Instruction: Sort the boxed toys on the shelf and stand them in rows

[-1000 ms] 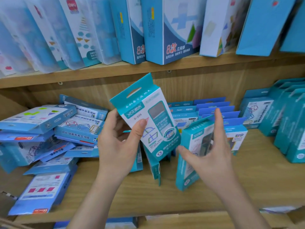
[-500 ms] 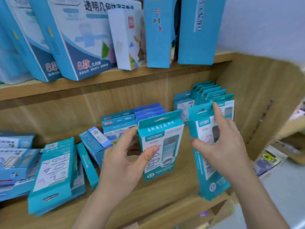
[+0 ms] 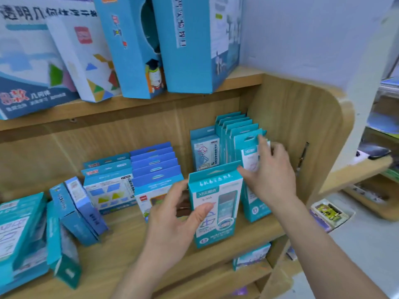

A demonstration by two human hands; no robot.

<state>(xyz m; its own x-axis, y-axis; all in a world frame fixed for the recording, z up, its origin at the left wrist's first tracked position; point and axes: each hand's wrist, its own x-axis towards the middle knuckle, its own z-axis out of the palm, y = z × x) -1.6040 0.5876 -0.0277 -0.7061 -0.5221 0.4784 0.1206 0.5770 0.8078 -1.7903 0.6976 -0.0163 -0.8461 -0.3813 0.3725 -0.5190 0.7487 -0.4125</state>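
My left hand (image 3: 172, 225) grips a teal boxed toy (image 3: 216, 203) upright, its base near the wooden shelf board (image 3: 129, 240), thumb across the front. My right hand (image 3: 269, 175) holds a second teal box (image 3: 251, 167) at the front of a standing row of teal boxes (image 3: 235, 124) against the shelf's right wall. A row of blue boxes (image 3: 154, 162) stands left of that row. At the left, several teal and blue boxes (image 3: 71, 210) lean or lie loose.
The upper shelf carries large blue and white boxes (image 3: 133, 46). The rounded wooden side panel (image 3: 313, 137) closes the shelf on the right. A lower shelf holds a box (image 3: 251, 255). Other shelves and goods (image 3: 328, 212) lie to the right.
The view has swung right. My right hand carried its teal box right and back to the front of the standing row by the side wall. My left hand lowered its box toward the shelf.
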